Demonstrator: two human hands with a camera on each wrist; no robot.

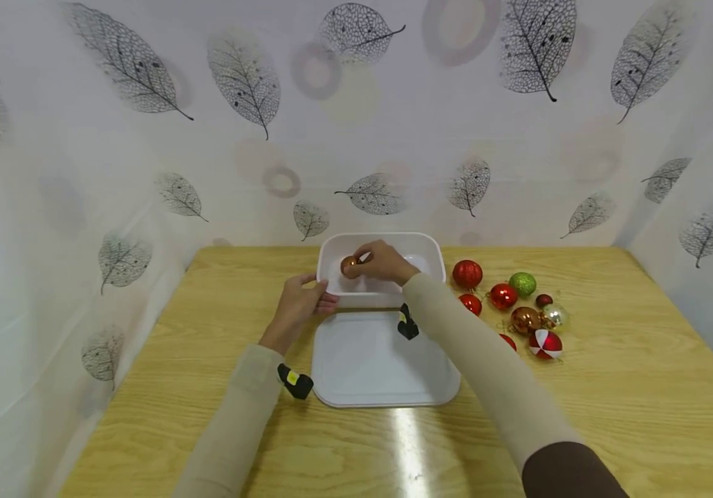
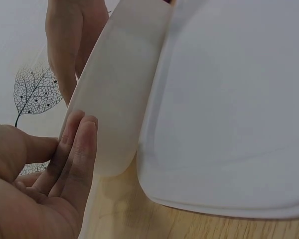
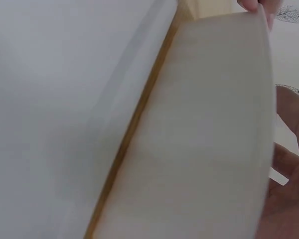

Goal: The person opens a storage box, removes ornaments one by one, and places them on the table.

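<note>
A copper-brown Christmas bauble (image 1: 350, 267) is between the fingertips of my right hand (image 1: 384, 264), low inside a white plastic box (image 1: 368, 301). With my left hand (image 1: 299, 304) I grip the box at its front left corner. In the left wrist view the thumb is at the rim and two fingers lie along the outer wall (image 2: 124, 79). The box wall (image 3: 204, 119) hides the bauble and most of the right fingers in the right wrist view. Just in front of the box lies a flat white lid (image 1: 386, 360).
Right of the box several baubles lie loose on the wooden table (image 1: 630, 346): a ribbed red one (image 1: 467, 274), a green one (image 1: 523, 283), a copper one (image 1: 525, 319), a silver one (image 1: 554, 316) and a red-and-white one (image 1: 545, 344). A leaf-patterned curtain (image 1: 375, 138) hangs behind.
</note>
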